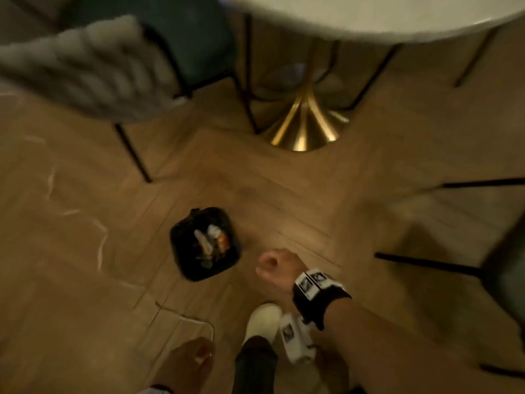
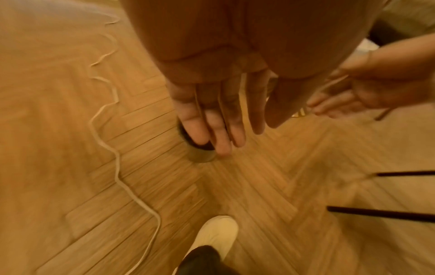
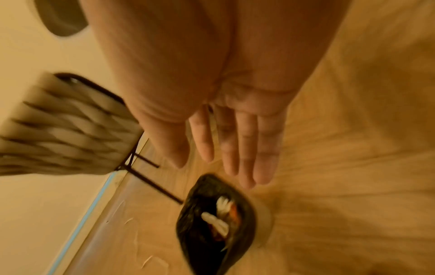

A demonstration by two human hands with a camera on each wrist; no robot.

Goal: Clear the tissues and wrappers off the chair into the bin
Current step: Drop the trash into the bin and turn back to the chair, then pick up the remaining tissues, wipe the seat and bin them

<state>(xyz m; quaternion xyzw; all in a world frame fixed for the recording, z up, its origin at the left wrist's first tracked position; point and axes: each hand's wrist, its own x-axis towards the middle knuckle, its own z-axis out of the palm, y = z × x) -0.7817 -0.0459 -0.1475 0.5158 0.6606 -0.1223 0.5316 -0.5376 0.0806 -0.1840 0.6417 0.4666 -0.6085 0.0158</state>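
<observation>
Both hands hang empty over the wooden floor (image 1: 284, 194). The right hand (image 3: 235, 134) hovers just above the bin (image 1: 204, 245), fingers straight and spread, holding nothing. The left hand (image 2: 216, 111) is low beside it, fingers loose and extended, also empty. White tissues (image 3: 219, 217) and an orange wrapper (image 1: 223, 240) lie inside the black-lined bin. The grey quilted chair (image 1: 85, 72) stands well apart, its seat blurred

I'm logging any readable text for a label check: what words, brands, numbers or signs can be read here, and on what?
None can be read.
Wrist band: black-and-white square markers, patterns only, no letters.
Wrappers in the bin: orange and white print, too blurred to read.
Both hands, left and right, are empty and bear no text.
</observation>
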